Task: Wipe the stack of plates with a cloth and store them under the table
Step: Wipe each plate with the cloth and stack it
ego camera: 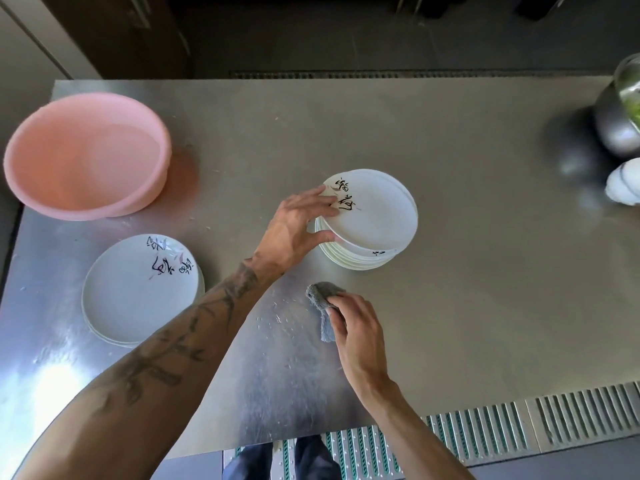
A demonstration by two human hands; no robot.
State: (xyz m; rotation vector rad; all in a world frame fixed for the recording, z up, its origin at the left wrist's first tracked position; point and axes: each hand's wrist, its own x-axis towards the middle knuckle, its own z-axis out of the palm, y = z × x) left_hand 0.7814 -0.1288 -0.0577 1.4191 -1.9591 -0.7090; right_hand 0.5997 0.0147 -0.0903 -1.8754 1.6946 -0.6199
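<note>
Head view, single frame. Stainless-steel worktop point(467, 271), brushed finish, fills most of the frame; a bright glare patch sits on its near-left part and small pale flecks point(277, 318) are scattered across the middle, thickest beside the cloth. Stack of plates point(360, 258), white, stands on the worktop right of centre. Its top plate point(377, 213) carries black brush lettering near the left rim and sits slightly askew on those beneath. Left hand point(298, 226) — forearm reaching in across the frame from the near left — pinches the top plate's left edge, fingers laid over the lettering, thumb against the rim below. Right hand point(356, 327) is curled round a bunched grey cloth point(323, 299), just nearer than the stack and apart from it; cannot tell whether the cloth touches the steel. A second, lower stack point(138, 292) of matching lettered plates stands at near left, well apart from the first. Pink basin point(86, 157) at far left, partly overhanging the worktop's left edge. At the right edge, cut by the frame — a metal bowl point(616, 129), a glass vessel point(628, 84) with something green in it, and a white object point(623, 185) I cannot identify. Room: dark floor beyond the far edge with a narrow slotted drain strip point(381, 75), ribbed metal floor grating point(485, 434) along the near side, the person's dark trouser legs point(277, 459) over it.
</note>
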